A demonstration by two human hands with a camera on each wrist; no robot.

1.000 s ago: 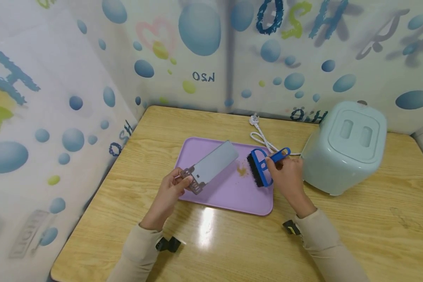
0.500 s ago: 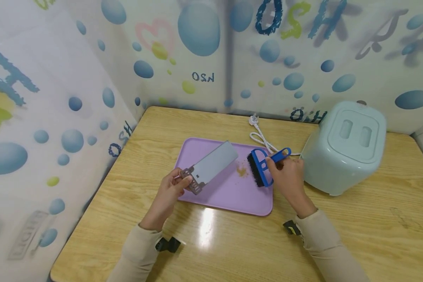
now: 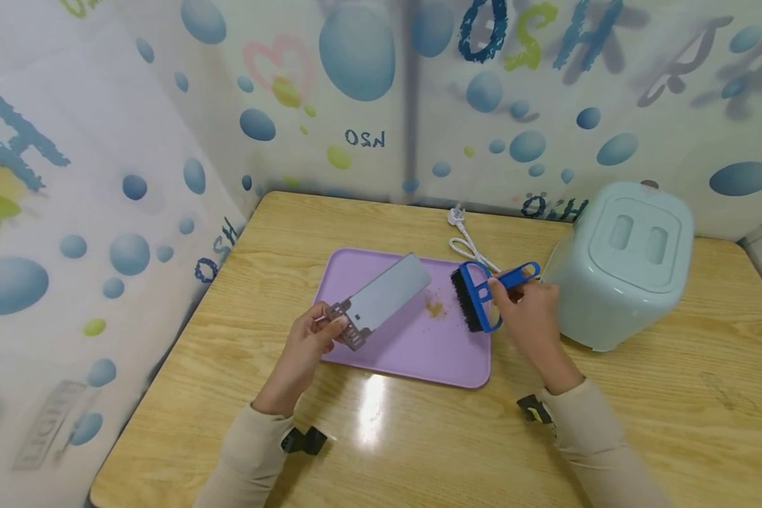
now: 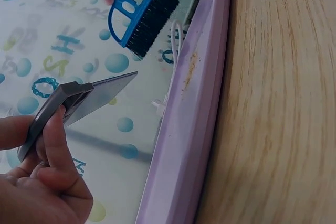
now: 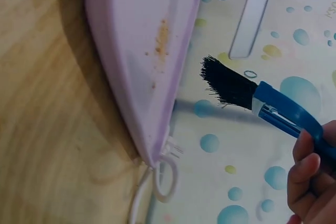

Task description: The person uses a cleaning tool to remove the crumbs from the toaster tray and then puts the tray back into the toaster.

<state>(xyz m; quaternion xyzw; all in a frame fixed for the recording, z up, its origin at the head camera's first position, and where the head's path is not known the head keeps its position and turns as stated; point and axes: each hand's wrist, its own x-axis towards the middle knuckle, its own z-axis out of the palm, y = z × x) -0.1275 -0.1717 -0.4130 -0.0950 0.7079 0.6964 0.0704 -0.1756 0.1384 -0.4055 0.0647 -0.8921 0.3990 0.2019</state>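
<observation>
My left hand (image 3: 306,342) pinches the grey-brown end of a flat, pale grey crumb tray (image 3: 390,288), thumb on top. In the left wrist view the crumb tray (image 4: 102,95) is raised clear of the purple tray (image 3: 419,356). Loose brown crumbs (image 3: 434,308) lie in a small patch on the purple tray, between the two held things. The right hand (image 3: 530,310) holds a blue brush (image 3: 476,296) by its handle. Its black bristles face left, and the right wrist view shows the brush (image 5: 231,82) up in the air, apart from the tray.
A pale green toaster (image 3: 635,261) with a closed lid stands to the right, close beside the right hand. Its white cord and plug (image 3: 457,217) lie behind the purple tray. Patterned walls border the wooden table (image 3: 228,353) at the back and left.
My right hand has shifted slightly to the right with the brush, away from the crumbs. The left hand and the crumb tray have stayed in place.
</observation>
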